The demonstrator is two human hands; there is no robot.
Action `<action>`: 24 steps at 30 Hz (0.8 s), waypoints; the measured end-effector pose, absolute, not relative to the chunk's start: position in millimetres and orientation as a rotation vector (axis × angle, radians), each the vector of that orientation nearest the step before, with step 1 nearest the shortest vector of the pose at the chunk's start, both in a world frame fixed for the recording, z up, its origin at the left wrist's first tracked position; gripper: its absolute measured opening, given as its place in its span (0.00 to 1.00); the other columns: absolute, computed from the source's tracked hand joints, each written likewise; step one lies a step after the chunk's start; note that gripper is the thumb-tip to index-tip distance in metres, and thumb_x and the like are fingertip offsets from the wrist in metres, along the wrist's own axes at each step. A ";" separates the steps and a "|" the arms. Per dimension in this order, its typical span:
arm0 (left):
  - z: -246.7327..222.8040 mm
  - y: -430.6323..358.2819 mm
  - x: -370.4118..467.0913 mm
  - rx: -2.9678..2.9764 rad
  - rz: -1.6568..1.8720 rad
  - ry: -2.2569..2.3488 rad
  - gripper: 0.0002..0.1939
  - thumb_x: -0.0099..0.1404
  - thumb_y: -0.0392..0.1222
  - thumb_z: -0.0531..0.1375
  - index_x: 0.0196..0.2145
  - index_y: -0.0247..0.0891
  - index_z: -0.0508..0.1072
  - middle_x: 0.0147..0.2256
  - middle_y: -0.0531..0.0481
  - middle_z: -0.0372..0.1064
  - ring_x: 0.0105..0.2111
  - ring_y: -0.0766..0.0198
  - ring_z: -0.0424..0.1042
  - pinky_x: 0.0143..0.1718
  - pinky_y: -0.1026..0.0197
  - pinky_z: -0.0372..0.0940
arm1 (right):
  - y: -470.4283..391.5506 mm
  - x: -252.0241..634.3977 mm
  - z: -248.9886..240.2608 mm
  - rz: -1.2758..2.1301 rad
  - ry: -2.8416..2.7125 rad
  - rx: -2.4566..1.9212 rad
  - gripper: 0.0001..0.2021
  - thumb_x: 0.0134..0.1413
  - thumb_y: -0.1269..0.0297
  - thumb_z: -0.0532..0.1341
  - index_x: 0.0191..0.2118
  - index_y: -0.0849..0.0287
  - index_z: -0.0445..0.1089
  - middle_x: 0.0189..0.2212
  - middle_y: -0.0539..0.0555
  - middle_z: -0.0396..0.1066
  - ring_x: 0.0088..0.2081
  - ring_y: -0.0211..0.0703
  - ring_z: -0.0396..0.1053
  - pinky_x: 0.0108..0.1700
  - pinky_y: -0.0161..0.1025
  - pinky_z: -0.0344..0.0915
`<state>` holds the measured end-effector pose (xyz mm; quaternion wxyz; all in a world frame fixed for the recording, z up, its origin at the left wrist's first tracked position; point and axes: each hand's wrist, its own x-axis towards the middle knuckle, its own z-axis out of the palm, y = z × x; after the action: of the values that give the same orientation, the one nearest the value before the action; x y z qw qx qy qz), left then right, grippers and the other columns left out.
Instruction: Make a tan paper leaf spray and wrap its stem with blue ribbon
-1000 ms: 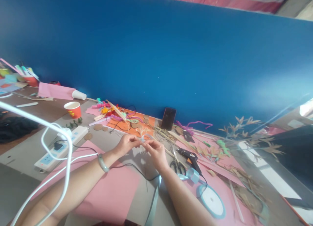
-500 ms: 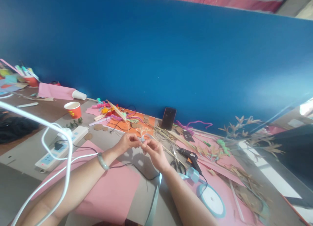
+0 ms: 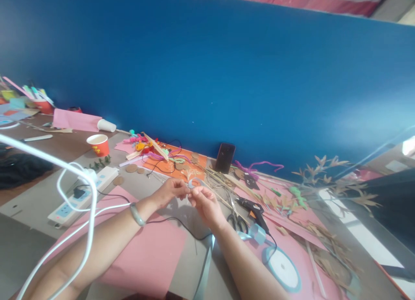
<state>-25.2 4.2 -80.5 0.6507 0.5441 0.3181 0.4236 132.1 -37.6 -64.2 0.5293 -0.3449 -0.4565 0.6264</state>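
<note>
My left hand, with a bangle on its wrist, pinches one side of a small loop of pale ribbon above the table. Fingertip to fingertip with it, my right hand is closed on the same ribbon. A pale blue ribbon strip hangs down beside my right forearm. Right of that forearm lie black-handled scissors, a black glue gun and a ribbon spool with a white centre.
A power strip and white cables are at the left. Farther back stand a red paper cup and a phone against the blue wall. Pink paper lies under my left arm; dried leafy stems are at the right.
Both hands stay together at the ribbon loop, with the right fingers shifted slightly. The whole view has moved a little.
</note>
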 end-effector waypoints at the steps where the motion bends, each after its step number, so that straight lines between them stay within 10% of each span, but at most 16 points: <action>1: -79.9 4.8 -26.0 1.237 0.977 0.743 0.19 0.50 0.51 0.69 0.20 0.34 0.69 0.18 0.54 0.67 0.20 0.70 0.63 0.25 0.65 0.57 | -37.0 132.4 -64.7 1.486 -1.081 -0.831 0.14 0.46 0.51 0.69 0.25 0.56 0.71 0.20 0.48 0.67 0.22 0.37 0.59 0.33 0.38 0.61; 24: -77.6 11.2 -40.3 1.810 1.088 1.051 0.19 0.49 0.52 0.71 0.20 0.34 0.71 0.18 0.55 0.67 0.20 0.70 0.62 0.23 0.67 0.55 | -31.9 144.7 -62.6 1.135 -1.452 -1.098 0.13 0.44 0.54 0.70 0.25 0.58 0.72 0.19 0.49 0.69 0.22 0.37 0.64 0.28 0.36 0.62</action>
<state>-40.3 11.2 -77.6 0.3816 0.7092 0.4118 0.4264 144.7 -31.9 -62.6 0.4777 -0.4495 -0.5947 0.4649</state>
